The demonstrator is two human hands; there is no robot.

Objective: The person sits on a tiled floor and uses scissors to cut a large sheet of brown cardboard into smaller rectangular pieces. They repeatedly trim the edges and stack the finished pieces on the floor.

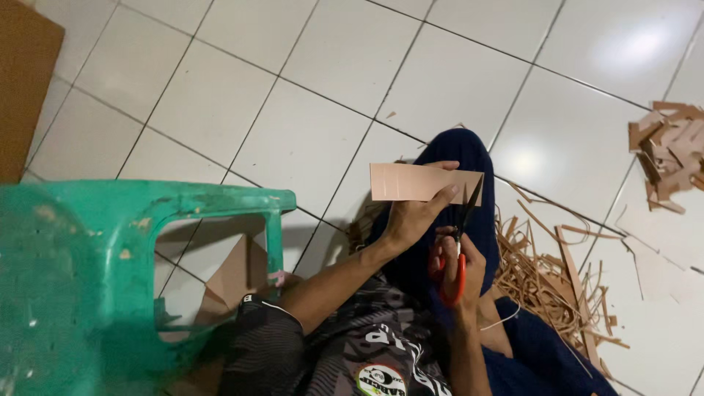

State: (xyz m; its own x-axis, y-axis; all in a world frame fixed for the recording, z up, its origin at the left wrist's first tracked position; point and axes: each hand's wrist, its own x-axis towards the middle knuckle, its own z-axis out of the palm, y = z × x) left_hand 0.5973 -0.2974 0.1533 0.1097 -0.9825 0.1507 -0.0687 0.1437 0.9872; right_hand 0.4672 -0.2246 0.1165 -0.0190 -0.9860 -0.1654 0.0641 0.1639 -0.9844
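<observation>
My left hand [412,214] holds a small rectangular piece of tan cardboard [411,182] up over my raised knee, thumb on its near face. My right hand [458,268] grips red-handled scissors [460,242], fingers through the loops. The dark blades point up and are parted at the card's right edge. Both hands sit close together above my dark blue trousers.
A green plastic stool [88,279] stands at the left, with brown card pieces under it. A heap of thin cardboard strips [546,282] lies on the white tiled floor to my right. More offcuts [667,147] are piled at the far right. A large brown board [22,81] leans top left.
</observation>
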